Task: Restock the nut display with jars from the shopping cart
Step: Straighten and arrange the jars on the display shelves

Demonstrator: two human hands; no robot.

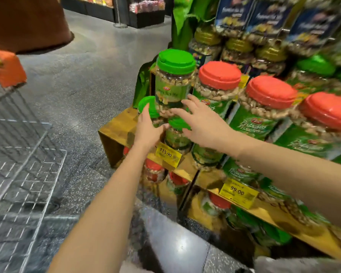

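Note:
A tall green-lidded nut jar point(174, 79) stands stacked on top of smaller green-lidded jars point(178, 134) at the left end of the wooden display shelf point(118, 127). My left hand point(149, 129) reaches up with straight fingers against the left lower jar's green lid point(147, 103), holding nothing. My right hand point(202, 121) is spread wide with its fingertips by the base of the tall jar and grips nothing. The wire shopping cart point(18, 154) stands at the left; what it holds is out of view.
Red-lidded pistachio jars point(220, 79) fill the shelf to the right, with yellow-lidded jars and blue bags behind. Yellow price tags point(167, 154) hang on the shelf edges, with more jars below. Grey floor lies between cart and display.

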